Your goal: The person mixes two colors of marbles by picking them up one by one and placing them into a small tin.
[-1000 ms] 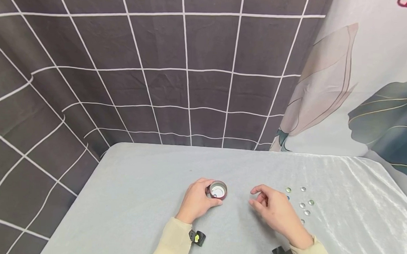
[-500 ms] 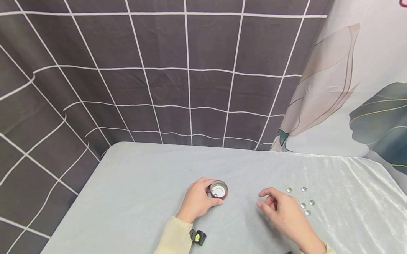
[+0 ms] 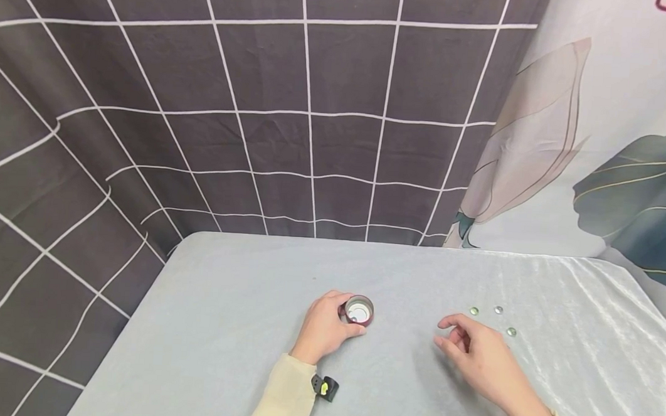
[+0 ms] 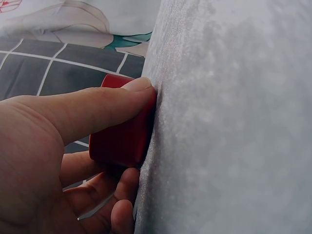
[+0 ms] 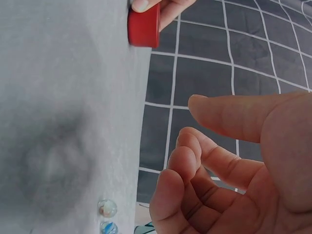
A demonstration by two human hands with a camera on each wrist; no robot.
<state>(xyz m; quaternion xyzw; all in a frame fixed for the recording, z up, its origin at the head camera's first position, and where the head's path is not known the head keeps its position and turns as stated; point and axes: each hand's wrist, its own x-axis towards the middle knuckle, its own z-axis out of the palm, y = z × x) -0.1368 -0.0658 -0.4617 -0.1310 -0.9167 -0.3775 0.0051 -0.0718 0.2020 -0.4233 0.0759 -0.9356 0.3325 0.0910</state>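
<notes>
My left hand (image 3: 322, 328) grips a small round dark-red container (image 3: 366, 321) by its side, thumb at the front, fingers behind. The container stands upright on the table, its open top showing a pale inside with a small glass piece (image 3: 353, 319) at the bottom. In the left wrist view its smooth red wall (image 4: 119, 144) sits under my thumb. My right hand (image 3: 486, 360) hovers above the cloth to the right, fingers loosely bent and apart from the thumb, holding nothing. Near it lie glass marbles, among them a green marble (image 3: 474, 311) and a clear marble (image 3: 498, 309).
A pale grey velvety cloth (image 3: 237, 303) covers the table. Another green marble (image 3: 511, 332) lies beside the right hand. In the right wrist view a blue-streaked marble (image 5: 108, 227) shows low down. A dark checked curtain (image 3: 342, 145) hangs behind the table.
My right hand has moved right and slightly toward me, away from the red container, and now covers several marbles seen before. The left hand keeps its hold on the container.
</notes>
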